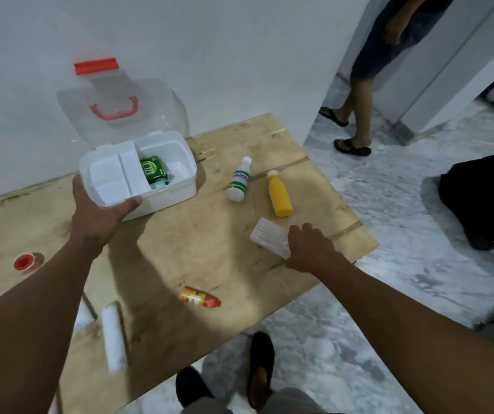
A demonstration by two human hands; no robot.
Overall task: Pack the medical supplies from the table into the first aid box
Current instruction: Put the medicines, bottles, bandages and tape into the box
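The white first aid box stands open at the back of the wooden table, its clear lid with a red handle leaning on the wall. A green packet lies inside. My left hand grips the white inner tray at the box's near left corner. My right hand rests on a clear ribbed plastic case near the table's right edge, fingers curled over it. A white bottle, a yellow bottle and a small orange bottle lie on the table.
A red tape roll sits at the left. A white gauze roll lies by the near edge. One person stands at the back right in sandals, another in dark clothes crouches at the right. My feet show below the table.
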